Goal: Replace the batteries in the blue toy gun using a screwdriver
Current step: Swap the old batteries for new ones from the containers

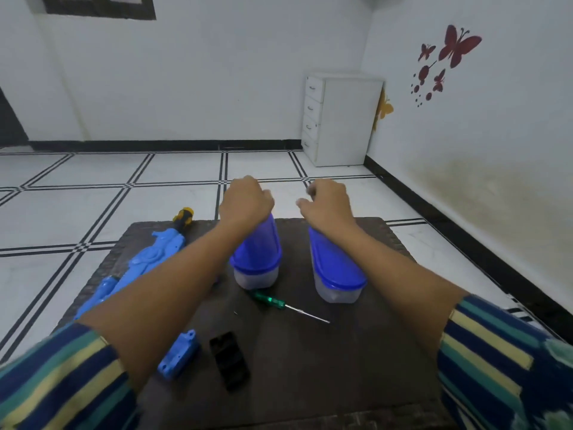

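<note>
Shows one dark table (310, 377). Along its left side, one blue toy gun (148, 259), partly under the left forearm, nearer than the left hand (246, 197). Two blue-lidded tubs, left tub (257, 259) and right tub (336, 274), beneath the wrists. Left hand and right hand (327, 198) raised, apart, fingers curled away; grip impossible to tell. One green screwdriver (273, 301), one blue cover (179, 355), one black piece (229, 360).
</note>
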The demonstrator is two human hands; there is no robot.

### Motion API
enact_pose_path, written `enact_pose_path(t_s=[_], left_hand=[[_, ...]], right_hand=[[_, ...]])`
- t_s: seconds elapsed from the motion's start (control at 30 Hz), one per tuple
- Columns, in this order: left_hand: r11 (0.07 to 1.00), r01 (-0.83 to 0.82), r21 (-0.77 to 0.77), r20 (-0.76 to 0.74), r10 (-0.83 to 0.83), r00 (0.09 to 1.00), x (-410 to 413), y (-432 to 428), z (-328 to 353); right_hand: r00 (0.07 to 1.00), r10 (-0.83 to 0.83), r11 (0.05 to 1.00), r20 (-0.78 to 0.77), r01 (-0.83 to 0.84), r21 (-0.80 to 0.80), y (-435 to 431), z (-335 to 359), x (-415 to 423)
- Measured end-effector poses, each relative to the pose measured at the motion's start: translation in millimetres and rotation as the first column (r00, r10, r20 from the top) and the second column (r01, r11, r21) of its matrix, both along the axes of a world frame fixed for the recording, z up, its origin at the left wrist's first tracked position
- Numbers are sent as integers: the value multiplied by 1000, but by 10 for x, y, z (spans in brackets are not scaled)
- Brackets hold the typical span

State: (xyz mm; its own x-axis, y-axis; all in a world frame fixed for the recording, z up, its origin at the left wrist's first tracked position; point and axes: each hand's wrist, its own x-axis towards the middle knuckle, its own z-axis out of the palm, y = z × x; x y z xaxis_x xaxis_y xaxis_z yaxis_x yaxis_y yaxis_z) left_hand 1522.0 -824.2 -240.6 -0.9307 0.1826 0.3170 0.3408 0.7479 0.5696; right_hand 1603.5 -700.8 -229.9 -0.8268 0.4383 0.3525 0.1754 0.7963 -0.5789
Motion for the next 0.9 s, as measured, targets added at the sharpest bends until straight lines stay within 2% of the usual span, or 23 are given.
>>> enact_pose_path(t_s=[0.1, 0.27, 0.4, 0.53, 0.63, 0.77, 0.9], left_hand=[[1000, -16, -15, 85, 17, 996, -166, -227, -153], [995, 10, 94, 236, -32, 971, -318, -334, -446], [968, 7, 251, 260, -75, 963, -312, -294, -574], [950, -1, 313, 260, -85, 962, -320, -291, -624], [938, -24, 345, 282, -79, 956, -321, -309, -643], [932, -48, 359, 330, -78, 941, -238, -288, -557], [858, -178, 481, 459, -74, 885, -184, -287, -452]], right_hand=[[997, 25, 990, 72, -15, -143, -280, -35, -237], [974, 35, 976, 226, 15, -217, -523, -344, -574], [981, -5, 947, 194, 67, -313, -511, -531, -795], [986, -23, 906, 168, 91, -414, -462, -549, -894], [995, -21, 920, 102, 59, -387, -489, -538, -834], [999, -11, 973, -38, 2, -232, -506, -561, -824], [970, 10, 986, -244, -50, -158, -554, -516, -770]])
